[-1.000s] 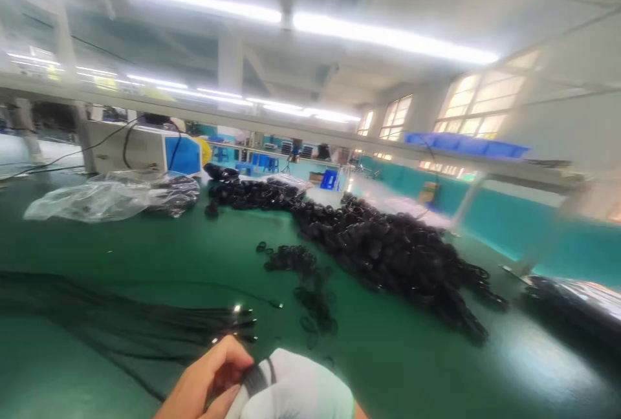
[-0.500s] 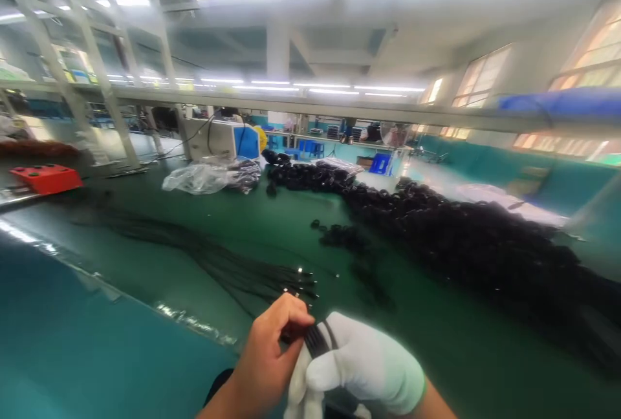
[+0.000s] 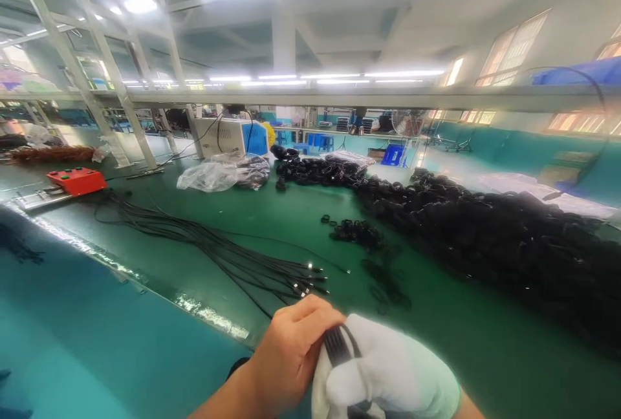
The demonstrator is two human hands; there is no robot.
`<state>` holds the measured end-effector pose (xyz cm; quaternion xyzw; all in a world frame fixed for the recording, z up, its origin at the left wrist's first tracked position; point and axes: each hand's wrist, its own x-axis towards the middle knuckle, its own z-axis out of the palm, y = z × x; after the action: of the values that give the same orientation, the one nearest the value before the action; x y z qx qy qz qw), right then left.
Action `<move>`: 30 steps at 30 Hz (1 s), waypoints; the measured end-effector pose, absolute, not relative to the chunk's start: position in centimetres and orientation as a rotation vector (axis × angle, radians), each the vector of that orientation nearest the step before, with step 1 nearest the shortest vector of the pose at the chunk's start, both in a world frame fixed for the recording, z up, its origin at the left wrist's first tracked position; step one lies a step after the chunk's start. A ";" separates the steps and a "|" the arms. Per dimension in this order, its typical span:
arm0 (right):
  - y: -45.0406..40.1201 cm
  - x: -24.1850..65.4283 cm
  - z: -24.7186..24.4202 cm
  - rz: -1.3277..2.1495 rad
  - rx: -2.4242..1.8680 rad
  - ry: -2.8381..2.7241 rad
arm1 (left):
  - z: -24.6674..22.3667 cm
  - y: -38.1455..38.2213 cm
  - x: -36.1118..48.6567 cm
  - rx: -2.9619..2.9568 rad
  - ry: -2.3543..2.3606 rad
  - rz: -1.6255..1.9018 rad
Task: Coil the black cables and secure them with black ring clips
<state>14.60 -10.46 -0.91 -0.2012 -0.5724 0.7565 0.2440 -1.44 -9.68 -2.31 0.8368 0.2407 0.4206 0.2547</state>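
At the bottom centre, my right hand (image 3: 392, 367), in a white knitted glove, grips a coiled black cable (image 3: 336, 346), its thumb across the strands. My bare left hand (image 3: 295, 348) is closed over the coil's upper end, touching the glove; its fingertips are hidden. Just beyond the hands lie several loose black cables (image 3: 228, 254) with small metal-ended plugs, stretching left across the green work table (image 3: 286, 218). A short way to the right are thin black loops (image 3: 388, 277) and a small cluster of black rings (image 3: 356, 233).
A large heap of black coils (image 3: 466, 231) fills the right side and runs to the back. Left stands a red box with buttons (image 3: 77, 180); clear plastic bags (image 3: 213, 173) lie near a white-and-blue machine (image 3: 233, 136). A metal shelf beam (image 3: 310, 99) crosses above the table.
My left hand has come in against the coil, closing the gap between its thumb and fingers. The view has shifted slightly left, and the right hand keeps its grip.
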 end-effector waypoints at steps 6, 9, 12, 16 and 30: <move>-11.6 16.2 0.4 1.812 -0.744 -1.556 | -1.5 -9.2 -1.3 2.270 0.616 1.140; -11.8 18.3 0.8 1.641 -0.905 -1.465 | -1.3 -8.9 -1.6 2.253 0.643 1.115; -12.0 19.3 0.9 1.467 -1.044 -1.393 | -1.2 -8.6 -1.8 2.242 0.689 1.056; -11.7 17.8 0.7 1.484 -1.039 -1.633 | -1.4 -8.6 -1.5 2.207 0.748 0.991; -8.1 16.0 -3.0 2.009 -0.703 -1.272 | -1.2 -7.4 -0.4 2.048 1.138 0.814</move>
<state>15.96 -8.06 -2.96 -0.2680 -0.4851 0.7662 0.3252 -0.44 -7.41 -1.24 0.7810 0.4339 0.3104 0.3247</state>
